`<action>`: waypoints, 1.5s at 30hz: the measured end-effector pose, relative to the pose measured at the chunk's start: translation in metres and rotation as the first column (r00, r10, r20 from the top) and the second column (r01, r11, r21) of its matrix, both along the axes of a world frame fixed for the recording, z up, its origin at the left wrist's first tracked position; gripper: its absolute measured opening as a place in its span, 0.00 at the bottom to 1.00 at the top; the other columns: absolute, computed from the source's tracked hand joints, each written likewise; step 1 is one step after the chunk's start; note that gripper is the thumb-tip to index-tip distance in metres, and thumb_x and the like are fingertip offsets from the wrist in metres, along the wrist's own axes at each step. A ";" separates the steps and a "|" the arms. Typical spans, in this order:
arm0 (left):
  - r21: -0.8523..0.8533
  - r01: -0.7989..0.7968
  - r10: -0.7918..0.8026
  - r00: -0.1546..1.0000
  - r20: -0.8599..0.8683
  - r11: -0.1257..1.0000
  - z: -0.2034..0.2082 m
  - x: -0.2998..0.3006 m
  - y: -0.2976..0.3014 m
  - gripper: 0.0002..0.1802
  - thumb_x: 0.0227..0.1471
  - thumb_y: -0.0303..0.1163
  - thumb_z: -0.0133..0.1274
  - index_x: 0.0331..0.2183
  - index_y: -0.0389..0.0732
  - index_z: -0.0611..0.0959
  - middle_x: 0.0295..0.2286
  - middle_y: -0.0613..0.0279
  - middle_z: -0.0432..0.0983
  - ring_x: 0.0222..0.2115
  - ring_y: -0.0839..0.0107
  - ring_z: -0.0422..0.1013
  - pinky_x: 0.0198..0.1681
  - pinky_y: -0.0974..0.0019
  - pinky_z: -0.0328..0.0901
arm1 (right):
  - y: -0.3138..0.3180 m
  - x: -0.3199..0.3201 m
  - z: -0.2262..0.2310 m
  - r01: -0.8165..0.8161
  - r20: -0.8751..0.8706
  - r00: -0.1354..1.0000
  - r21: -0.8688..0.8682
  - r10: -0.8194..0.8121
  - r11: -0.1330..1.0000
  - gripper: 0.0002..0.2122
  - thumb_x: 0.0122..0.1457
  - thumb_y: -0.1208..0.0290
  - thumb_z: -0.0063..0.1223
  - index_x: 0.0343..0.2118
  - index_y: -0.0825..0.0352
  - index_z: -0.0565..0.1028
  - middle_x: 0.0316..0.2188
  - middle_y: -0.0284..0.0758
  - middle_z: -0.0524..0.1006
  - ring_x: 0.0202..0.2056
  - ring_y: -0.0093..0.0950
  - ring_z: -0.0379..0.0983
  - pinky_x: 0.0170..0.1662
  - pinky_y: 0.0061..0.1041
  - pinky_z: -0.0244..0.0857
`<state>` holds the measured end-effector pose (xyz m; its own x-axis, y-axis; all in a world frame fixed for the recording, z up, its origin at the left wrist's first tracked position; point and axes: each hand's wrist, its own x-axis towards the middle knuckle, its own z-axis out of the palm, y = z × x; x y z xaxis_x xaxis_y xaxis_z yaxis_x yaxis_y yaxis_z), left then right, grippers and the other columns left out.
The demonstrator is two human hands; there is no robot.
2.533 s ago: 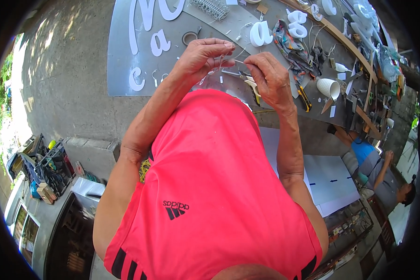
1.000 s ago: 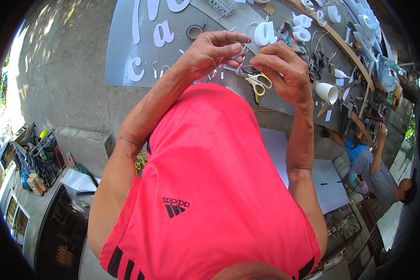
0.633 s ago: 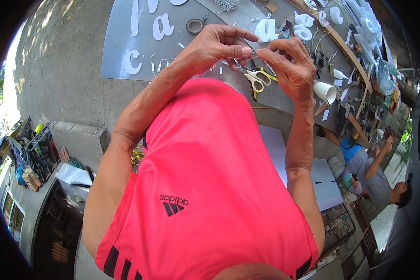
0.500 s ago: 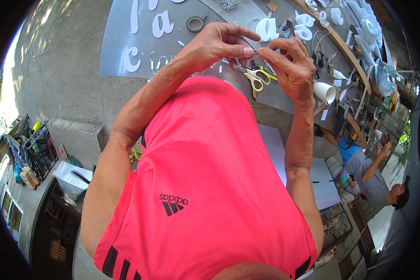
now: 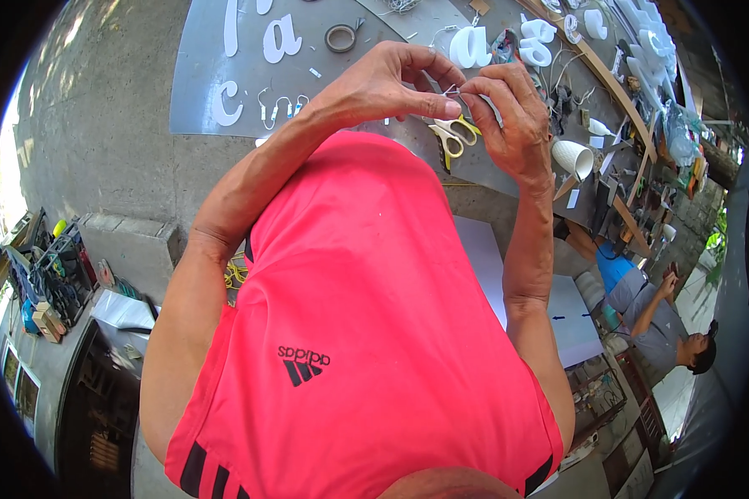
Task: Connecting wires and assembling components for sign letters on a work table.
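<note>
Over the work table, my left hand (image 5: 399, 81) and my right hand (image 5: 508, 112) are close together, both closed in a pinch. Between their fingertips shows a short thin pale wire (image 5: 452, 90); its ends are hidden by the fingers. Just below the hands lie scissors (image 5: 448, 137) with cream handles. Left of my left wrist, small white modules on thin wires (image 5: 280, 108) rest on the grey sheet. Beyond the hands stands a thick white letter "a" (image 5: 470, 48), with a roll of grey tape (image 5: 340, 37) to its left.
Flat white cut-out letters (image 5: 281, 40) lie on the sheet at the left. To the right are a white textured cup (image 5: 572, 158), a white glue bottle (image 5: 599, 127) and a long wooden strip (image 5: 616, 79). Another person (image 5: 653, 308) is at the far right.
My hands have come closer together, with the right fingertips turned in toward the left ones. The view has shifted slightly. The other person's arm has lowered a little.
</note>
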<state>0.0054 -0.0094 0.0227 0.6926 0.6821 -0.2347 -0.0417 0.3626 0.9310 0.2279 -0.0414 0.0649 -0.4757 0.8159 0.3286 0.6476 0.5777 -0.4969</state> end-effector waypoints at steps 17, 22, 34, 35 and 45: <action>0.057 -0.074 0.073 0.997 0.019 0.996 -0.019 0.003 -0.002 0.16 0.56 0.38 0.64 0.38 0.33 0.86 0.30 0.65 0.81 0.31 0.80 0.75 0.37 0.74 0.70 | -0.019 -0.010 -0.019 0.218 -0.174 0.943 -0.320 -0.284 0.922 0.04 0.58 0.75 0.62 0.34 0.68 0.79 0.31 0.32 0.75 0.28 0.24 0.73 0.30 0.26 0.66; 0.112 -0.043 0.057 0.990 -0.130 0.993 -0.019 0.003 -0.002 0.16 0.56 0.39 0.64 0.37 0.34 0.87 0.28 0.65 0.81 0.30 0.81 0.75 0.36 0.74 0.69 | -0.022 -0.011 -0.025 0.257 -0.185 0.909 -0.454 -0.372 0.853 0.04 0.59 0.75 0.61 0.34 0.69 0.80 0.28 0.30 0.75 0.25 0.20 0.70 0.28 0.21 0.62; -0.037 0.034 -0.037 0.997 -0.070 0.999 -0.035 0.003 0.000 0.13 0.49 0.34 0.62 0.34 0.34 0.88 0.25 0.65 0.82 0.29 0.79 0.75 0.36 0.72 0.68 | -0.019 0.001 -0.023 0.116 -0.126 0.972 -0.479 -0.199 0.870 0.04 0.59 0.75 0.60 0.34 0.70 0.81 0.29 0.34 0.76 0.27 0.29 0.73 0.31 0.27 0.65; -0.049 0.034 -0.037 0.996 -0.075 0.998 -0.034 0.003 0.000 0.13 0.48 0.34 0.62 0.33 0.34 0.89 0.25 0.65 0.82 0.28 0.80 0.74 0.36 0.72 0.68 | -0.019 0.000 -0.023 0.119 -0.115 0.974 -0.477 -0.196 0.871 0.05 0.60 0.74 0.60 0.34 0.70 0.81 0.29 0.35 0.77 0.28 0.29 0.74 0.32 0.27 0.66; -0.035 0.116 -0.119 0.985 -0.125 0.993 -0.026 0.000 0.004 0.13 0.52 0.36 0.64 0.32 0.35 0.88 0.26 0.62 0.82 0.29 0.77 0.76 0.35 0.72 0.68 | -0.020 -0.002 -0.020 0.114 -0.099 0.979 -0.453 -0.177 0.884 0.05 0.59 0.73 0.61 0.32 0.70 0.81 0.29 0.35 0.77 0.27 0.27 0.74 0.31 0.26 0.67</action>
<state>0.0057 -0.0056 -0.0030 0.7312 0.5898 -0.3428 0.1199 0.3836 0.9157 0.2260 -0.0615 0.0453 -0.3178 0.9476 -0.0315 0.6164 0.1812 -0.7663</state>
